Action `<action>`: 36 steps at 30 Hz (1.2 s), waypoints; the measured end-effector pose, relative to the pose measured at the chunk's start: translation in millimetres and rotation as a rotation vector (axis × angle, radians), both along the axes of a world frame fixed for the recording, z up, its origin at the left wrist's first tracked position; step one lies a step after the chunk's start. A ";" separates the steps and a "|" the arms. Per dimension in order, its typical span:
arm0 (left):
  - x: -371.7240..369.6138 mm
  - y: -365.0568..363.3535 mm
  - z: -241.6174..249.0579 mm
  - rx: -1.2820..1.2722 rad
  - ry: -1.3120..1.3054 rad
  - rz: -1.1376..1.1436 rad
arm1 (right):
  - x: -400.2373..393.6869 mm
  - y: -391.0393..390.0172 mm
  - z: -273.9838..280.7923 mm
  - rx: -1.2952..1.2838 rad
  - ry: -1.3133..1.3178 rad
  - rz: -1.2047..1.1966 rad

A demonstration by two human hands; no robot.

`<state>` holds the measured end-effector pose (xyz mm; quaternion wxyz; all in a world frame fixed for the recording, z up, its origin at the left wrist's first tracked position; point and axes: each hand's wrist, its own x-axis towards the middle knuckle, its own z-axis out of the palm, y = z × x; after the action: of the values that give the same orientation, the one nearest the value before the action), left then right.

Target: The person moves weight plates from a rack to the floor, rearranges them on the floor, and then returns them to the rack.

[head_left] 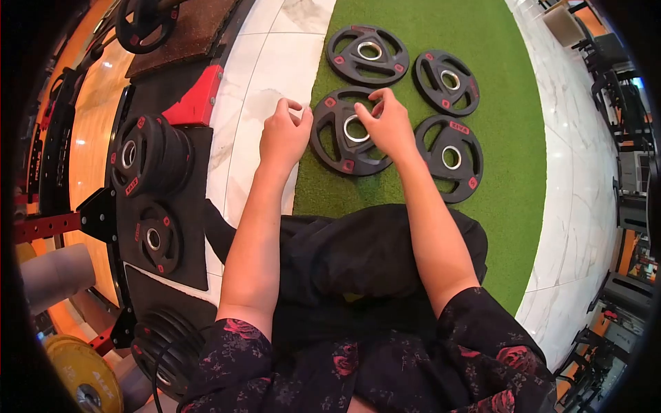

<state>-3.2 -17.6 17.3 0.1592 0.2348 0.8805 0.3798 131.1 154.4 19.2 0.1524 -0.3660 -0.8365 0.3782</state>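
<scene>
Four-way, several black weight plates with red marks and silver centre rings lie flat on the green turf (509,206). My right hand (391,127) is over the near left weight plate (334,151), overlapping its right side in this view; its fingers are bent, with a gap between thumb and forefinger. Just left of that plate's rim is my left hand (284,138), fingers curved and thumb apart, nothing held. Beyond lie a far left weight plate (341,62) and a far right weight plate (425,86). A near right weight plate (474,155) sits beside my right wrist.
On the black mat at left are stacked weight plates (148,165), a smaller weight plate (165,241) and another dark stack (162,327). A red wedge-shaped piece (200,100) borders the white tile floor (244,103). A yellow plate (86,372) stands lower left.
</scene>
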 end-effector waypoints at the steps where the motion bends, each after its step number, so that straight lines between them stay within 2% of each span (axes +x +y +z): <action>1: 0.7 1.2 -3.3 0.033 -0.036 0.013 | 0.7 1.9 -0.5 -0.002 -0.011 -0.012; 2: 0.6 3.0 -7.5 0.023 -0.041 0.012 | 0.9 4.7 -4.0 -0.012 -0.016 -0.014; 4: 1.8 6.2 -11.8 0.164 -0.143 0.018 | 1.3 7.2 -4.4 -0.030 0.030 -0.003; 7: 9.0 7.9 -6.3 0.174 -0.186 0.019 | 5.3 7.6 -5.1 -0.040 0.052 -0.001; 17: 16.7 5.0 -22.0 0.150 -0.079 -0.014 | 13.9 1.5 -0.9 -0.057 0.039 0.026; 19: 13.8 5.2 -27.1 0.179 0.005 -0.056 | 14.3 1.3 -1.2 -0.056 0.025 0.030; 22: 13.6 5.6 -27.2 0.190 0.019 -0.011 | 13.1 2.4 0.1 -0.058 0.019 0.015; 25: 9.8 4.9 -27.6 0.186 0.008 -0.017 | 13.2 4.4 -1.2 -0.054 0.023 0.014; 27: 8.9 4.4 -26.5 0.188 0.003 -0.014 | 13.8 5.8 -3.1 0.052 -0.017 0.004; 36: 9.4 4.5 -19.3 0.160 -0.067 0.001 | 12.7 3.7 0.6 -0.023 -0.019 0.018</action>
<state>6.2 -13.2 -2.0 0.1689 0.2334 0.8416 0.4568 143.8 158.1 19.8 0.1370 -0.3639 -0.8368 0.3855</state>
